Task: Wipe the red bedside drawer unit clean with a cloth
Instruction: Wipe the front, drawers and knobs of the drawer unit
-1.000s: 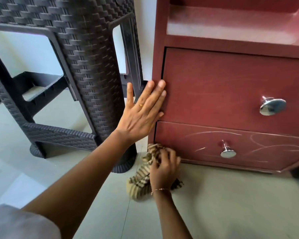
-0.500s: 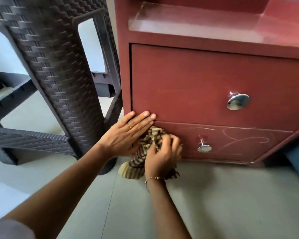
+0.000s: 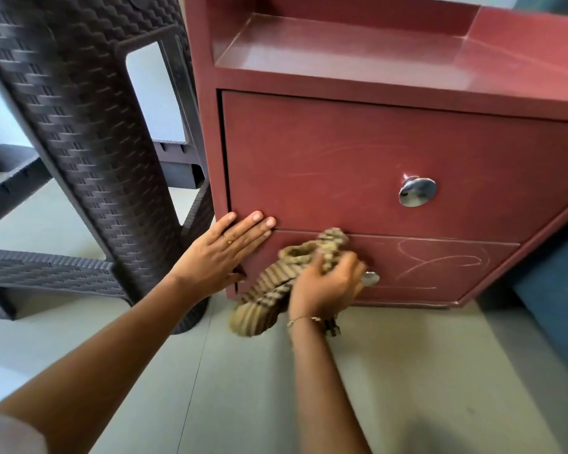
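right hand (image 3: pixel 325 285) grips cloth (image 3: pixel 276 286) on lower drawer (image 3: pixel 440 270); left hand (image 3: pixel 223 253) flat, bracing unit; advise firm overlapping strokes across chalk marks (image 3: pixel 440 262).

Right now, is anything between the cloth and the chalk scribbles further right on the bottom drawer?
Only the lower knob, partly hidden behind the right hand gripping the cloth. The scribbles lie just beyond it on the bottom drawer.

One head-worn camera looks forward and down, close on the red drawer unit (image 3: pixel 358 165) and floor (image 3: pixel 407 371).
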Tool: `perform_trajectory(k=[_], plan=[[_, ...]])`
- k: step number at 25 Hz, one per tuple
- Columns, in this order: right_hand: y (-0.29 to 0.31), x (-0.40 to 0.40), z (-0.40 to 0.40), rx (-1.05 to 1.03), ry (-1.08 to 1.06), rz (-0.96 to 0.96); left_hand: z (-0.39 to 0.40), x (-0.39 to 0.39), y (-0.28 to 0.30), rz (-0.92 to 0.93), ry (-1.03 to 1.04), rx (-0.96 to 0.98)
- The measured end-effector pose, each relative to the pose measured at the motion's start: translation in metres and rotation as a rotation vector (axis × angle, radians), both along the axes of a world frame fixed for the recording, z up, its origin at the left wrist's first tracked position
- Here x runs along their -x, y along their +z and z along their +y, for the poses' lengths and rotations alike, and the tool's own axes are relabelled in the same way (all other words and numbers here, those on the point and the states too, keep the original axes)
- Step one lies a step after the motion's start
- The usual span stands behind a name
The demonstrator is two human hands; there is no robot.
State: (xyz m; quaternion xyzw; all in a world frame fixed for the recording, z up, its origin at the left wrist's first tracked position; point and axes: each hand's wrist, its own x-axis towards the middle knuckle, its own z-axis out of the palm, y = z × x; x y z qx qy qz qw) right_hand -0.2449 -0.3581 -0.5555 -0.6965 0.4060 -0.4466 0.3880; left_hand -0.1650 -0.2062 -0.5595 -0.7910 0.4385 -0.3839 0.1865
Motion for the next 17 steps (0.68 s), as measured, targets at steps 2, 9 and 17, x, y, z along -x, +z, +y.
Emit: perform_trajectory(k=[2, 9, 17], plan=[[0.001, -0.001, -0.04, -0.311, -0.164, -0.084, 0.0, 0.002, 0.001, 0.004, 0.029, -0.018], [0.013, 0.003, 0.014, 0.098, -0.032, -0.046, -0.001, 0.004, 0.001, 0.01, 0.064, -0.038], [0.017, -0.005, -0.055, -0.31, -0.242, -0.144, 0.0, 0.002, -0.001, -0.024, 0.07, -0.052]])
